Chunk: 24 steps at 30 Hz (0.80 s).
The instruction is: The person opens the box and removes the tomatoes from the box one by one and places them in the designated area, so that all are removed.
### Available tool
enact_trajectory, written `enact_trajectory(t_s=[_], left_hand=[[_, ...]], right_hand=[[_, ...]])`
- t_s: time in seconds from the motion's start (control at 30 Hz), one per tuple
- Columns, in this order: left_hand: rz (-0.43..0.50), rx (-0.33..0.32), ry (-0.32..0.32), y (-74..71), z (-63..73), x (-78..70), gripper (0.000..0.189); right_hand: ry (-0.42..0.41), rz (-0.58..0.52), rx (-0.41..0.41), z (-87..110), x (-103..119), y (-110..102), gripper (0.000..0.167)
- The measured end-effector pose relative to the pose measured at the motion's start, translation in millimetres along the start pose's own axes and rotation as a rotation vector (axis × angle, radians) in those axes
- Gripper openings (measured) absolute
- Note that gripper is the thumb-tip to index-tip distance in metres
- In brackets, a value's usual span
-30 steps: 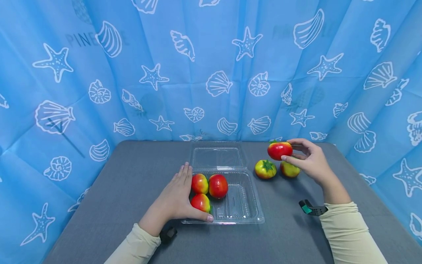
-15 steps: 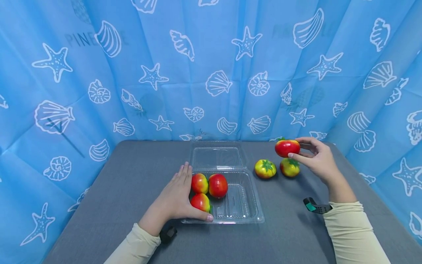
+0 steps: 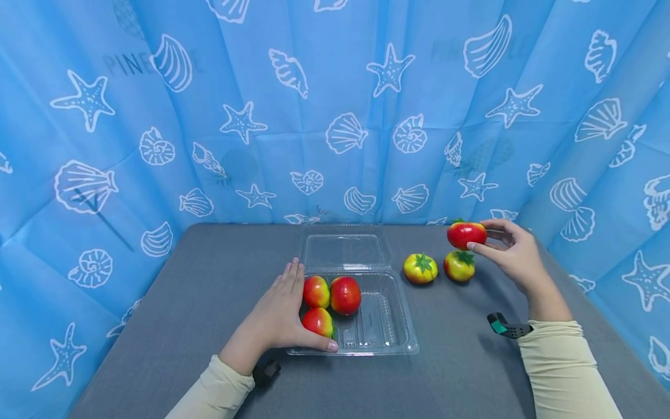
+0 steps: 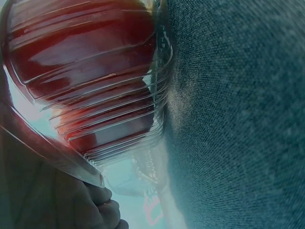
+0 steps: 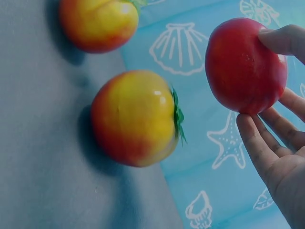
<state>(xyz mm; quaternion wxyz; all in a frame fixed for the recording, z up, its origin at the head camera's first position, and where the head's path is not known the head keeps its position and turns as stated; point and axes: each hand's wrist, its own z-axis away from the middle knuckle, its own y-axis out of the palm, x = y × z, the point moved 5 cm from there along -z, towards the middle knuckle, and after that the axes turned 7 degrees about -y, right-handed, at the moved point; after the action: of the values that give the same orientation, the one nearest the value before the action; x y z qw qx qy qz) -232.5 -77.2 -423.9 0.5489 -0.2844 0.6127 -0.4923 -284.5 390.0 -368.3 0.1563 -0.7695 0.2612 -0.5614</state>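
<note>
Inside 1 container (image 3: 384,323), 3 fruits (image 3: 346,295); 2 beside; 1 in right fingers (image 5: 257,143).

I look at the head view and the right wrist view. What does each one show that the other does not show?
Only the head view: the clear plastic container, its open lid, three tomatoes inside, the left hand against it, and the held tomato's green leaves.

Only the right wrist view: the palm side of the right hand, seen close.

Both: that hand holding the tomato, two loose tomatoes on the gray table, and the blue shell-patterned curtain.
</note>
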Motion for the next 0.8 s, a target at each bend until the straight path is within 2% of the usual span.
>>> enact_trajectory(t_s=[0.37, 0.6, 0.8], left_hand=[[-0.005, -0.008, 0.006, 1.2, -0.9, 0.6, 0.150], [0.003, -0.008, 0.001, 1.1, -0.5, 0.5, 0.149], [0.005, -0.005, -0.002, 0.4, -0.3, 0.2, 0.149]], right_hand=[[0.023, 0.003, -0.024, 0.7, -15, -9, 0.063], [0.093, 0.053, -0.005, 0.9, -26, -13, 0.069], [0.139, 0.044, 0.005, 1.2, -36, -13, 0.074]])
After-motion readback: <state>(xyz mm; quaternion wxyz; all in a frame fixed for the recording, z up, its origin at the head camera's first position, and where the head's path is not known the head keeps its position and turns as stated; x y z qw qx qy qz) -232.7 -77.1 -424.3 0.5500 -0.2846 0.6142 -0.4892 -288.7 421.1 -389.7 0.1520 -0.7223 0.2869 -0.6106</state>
